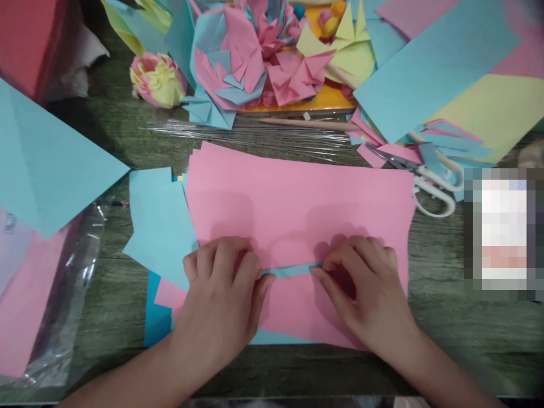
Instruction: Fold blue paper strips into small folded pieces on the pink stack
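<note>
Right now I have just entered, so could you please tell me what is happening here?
A person pinches a narrow blue paper strip between thumb and fingers of the left hand and the right hand, over pink sheets. Scissors lie near the sheets' far right corner. Thin wires and folded paper pieces lie beyond.
</note>
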